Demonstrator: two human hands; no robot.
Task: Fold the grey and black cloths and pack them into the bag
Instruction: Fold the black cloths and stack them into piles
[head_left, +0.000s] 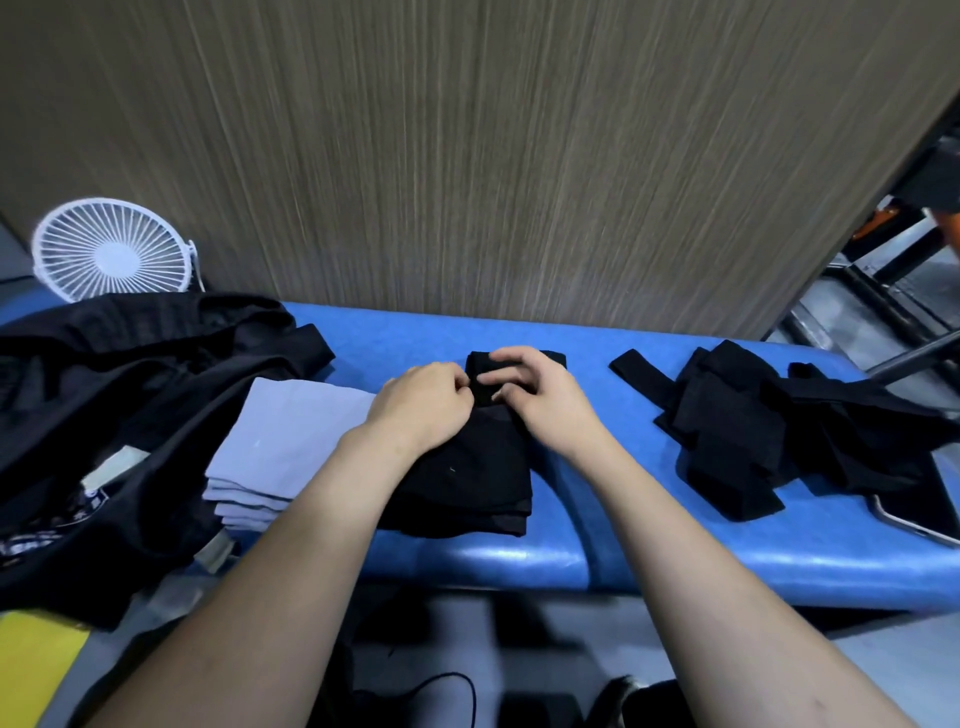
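Head view, looking down along two bare forearms to a blue padded tabletop (571, 332) set against a wood-grain panel. At centre lies a stack of folded black cloths (467, 483). On its far end both hands work a small black cloth (480, 374): the left hand (421, 408) pinches its near edge with curled fingers, and the right hand (540, 395) curls over its top, thumb and fingers gripping the fabric.

Just left of the stack, touching it, sits a neat pile of folded grey cloths (280, 441). Further left, a large black bag (104, 415) lies slumped and open. To the right, well apart from the hands, is a loose heap of unfolded black cloths (753, 431). A white fan (111, 249) stands at the back left.

The step in hand appears to be folding a black piece. Next it likely needs flattening onto the stack; the right-hand heap remains, then packing.
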